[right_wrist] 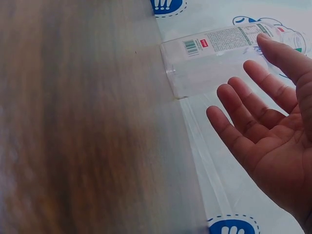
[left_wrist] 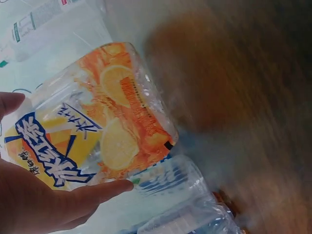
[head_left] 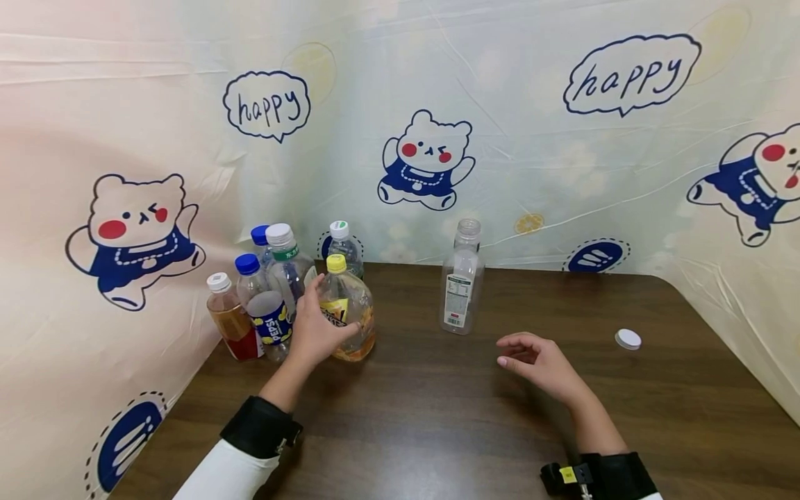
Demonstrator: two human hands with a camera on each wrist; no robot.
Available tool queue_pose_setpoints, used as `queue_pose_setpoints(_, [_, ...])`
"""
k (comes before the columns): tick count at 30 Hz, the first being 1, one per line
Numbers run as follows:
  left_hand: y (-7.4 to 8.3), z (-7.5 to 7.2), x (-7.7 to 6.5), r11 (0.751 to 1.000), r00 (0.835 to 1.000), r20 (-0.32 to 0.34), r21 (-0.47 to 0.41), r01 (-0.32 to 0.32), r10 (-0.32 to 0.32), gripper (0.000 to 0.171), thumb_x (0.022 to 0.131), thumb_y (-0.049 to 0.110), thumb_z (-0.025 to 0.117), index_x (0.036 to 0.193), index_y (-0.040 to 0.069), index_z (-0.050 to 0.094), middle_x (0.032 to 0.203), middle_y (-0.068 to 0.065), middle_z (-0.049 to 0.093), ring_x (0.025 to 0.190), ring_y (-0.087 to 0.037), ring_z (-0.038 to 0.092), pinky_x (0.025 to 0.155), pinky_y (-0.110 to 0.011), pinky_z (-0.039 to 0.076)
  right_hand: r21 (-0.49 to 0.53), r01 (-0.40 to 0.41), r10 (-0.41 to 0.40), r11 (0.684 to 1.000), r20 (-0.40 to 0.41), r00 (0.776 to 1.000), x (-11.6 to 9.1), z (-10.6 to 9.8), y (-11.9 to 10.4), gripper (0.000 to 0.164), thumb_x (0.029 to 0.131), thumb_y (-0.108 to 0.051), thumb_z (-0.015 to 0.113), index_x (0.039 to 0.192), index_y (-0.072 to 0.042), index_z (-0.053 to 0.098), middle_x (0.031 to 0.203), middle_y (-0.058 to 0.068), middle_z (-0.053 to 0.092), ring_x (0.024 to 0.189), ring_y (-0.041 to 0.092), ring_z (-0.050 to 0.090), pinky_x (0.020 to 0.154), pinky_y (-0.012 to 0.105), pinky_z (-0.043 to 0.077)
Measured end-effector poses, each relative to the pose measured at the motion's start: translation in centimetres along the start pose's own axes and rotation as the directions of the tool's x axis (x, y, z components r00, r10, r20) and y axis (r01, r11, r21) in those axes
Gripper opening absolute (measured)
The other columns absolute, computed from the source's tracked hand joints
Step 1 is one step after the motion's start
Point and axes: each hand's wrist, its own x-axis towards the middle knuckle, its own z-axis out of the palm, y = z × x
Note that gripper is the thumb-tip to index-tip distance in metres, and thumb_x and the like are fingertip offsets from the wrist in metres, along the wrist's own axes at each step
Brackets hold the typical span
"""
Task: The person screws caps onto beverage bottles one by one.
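Note:
In the head view my left hand (head_left: 315,333) is at the near left side of a bottle with a yellow cap (head_left: 348,305). Its thumb and fingers are spread apart beside the bottle; whether they touch it I cannot tell. The left wrist view shows that bottle's orange and yellow label (left_wrist: 117,131) with lemon slices, between thumb and straight finger. My right hand (head_left: 544,364) hovers over the table, fingers loosely bent and holding nothing. Beyond it stands a clear uncapped bottle (head_left: 458,302) with a white label.
Left of the yellow-capped bottle are a Pepsi bottle (head_left: 267,316) with a blue cap, a white-capped bottle (head_left: 232,319) with brown and red on it, and several other capped bottles. A loose white cap (head_left: 628,339) lies at right on the wooden table (head_left: 425,417). A printed sheet (head_left: 350,173) hangs behind.

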Motion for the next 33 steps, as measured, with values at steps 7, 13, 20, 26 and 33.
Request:
queue_pose_setpoints(7, [0.1,0.7,1.0,0.999,1.0,-0.012,0.039,0.015,-0.014,0.11,0.068,0.033,0.085,0.152,0.02,0.015,0.143,-0.027,0.03,0.121,-0.047,0.044,0.092,-0.064,0.043,0.006,0.001,-0.001,1.0,0.002,1.0,0.0,-0.1,0.0,0.031,0.089,-0.016,0.073,0.112,0.002,0.066,0.111,0.018,0.065,0.094,0.018,0.065,0.082,0.032,0.055])
queue_pose_setpoints(13, [0.0,1.4,1.8,0.999,0.999,-0.047,0.037,0.025,-0.023,0.109,0.069,0.033,0.086,0.15,0.019,0.015,0.146,-0.027,0.027,0.123,-0.047,0.043,0.093,-0.064,0.043,0.012,0.009,-0.01,1.0,0.003,1.0,0.2,-0.1,0.1,0.031,0.088,-0.015,0.073,0.112,0.003,0.066,0.11,0.02,0.065,0.094,0.017,0.065,0.082,0.033,0.055])
queue_pose_setpoints(20, [0.1,1.9,2.4,0.998,0.998,-0.066,0.054,0.021,-0.018,0.109,0.07,0.033,0.086,0.151,0.017,0.015,0.145,-0.026,0.026,0.125,-0.045,0.041,0.096,-0.062,0.042,0.022,0.011,-0.011,1.0,0.003,1.0,0.2,0.0,0.1,0.03,0.088,-0.015,0.073,0.112,0.003,0.066,0.11,0.02,0.065,0.093,0.016,0.065,0.082,0.032,0.055])
queue_pose_setpoints(26, [0.4,2.0,2.4,0.997,0.997,-0.074,0.067,0.026,-0.021,0.109,0.071,0.034,0.086,0.151,0.017,0.014,0.146,-0.027,0.026,0.126,-0.046,0.04,0.096,-0.062,0.042,0.017,0.007,-0.007,1.0,0.008,1.0,0.1,-0.1,0.2,0.031,0.088,-0.015,0.073,0.112,0.003,0.066,0.11,0.021,0.065,0.093,0.016,0.065,0.081,0.031,0.055])
queue_pose_setpoints(33, [0.4,2.0,2.1,0.998,0.997,-0.069,0.062,0.022,-0.018,0.111,0.071,0.037,0.086,0.152,0.017,0.013,0.145,-0.028,0.026,0.128,-0.046,0.039,0.099,-0.062,0.04,0.007,0.006,-0.006,1.0,0.006,1.0,0.1,0.0,0.2,0.03,0.088,-0.016,0.073,0.112,0.002,0.066,0.11,0.019,0.065,0.093,0.016,0.065,0.081,0.032,0.055])
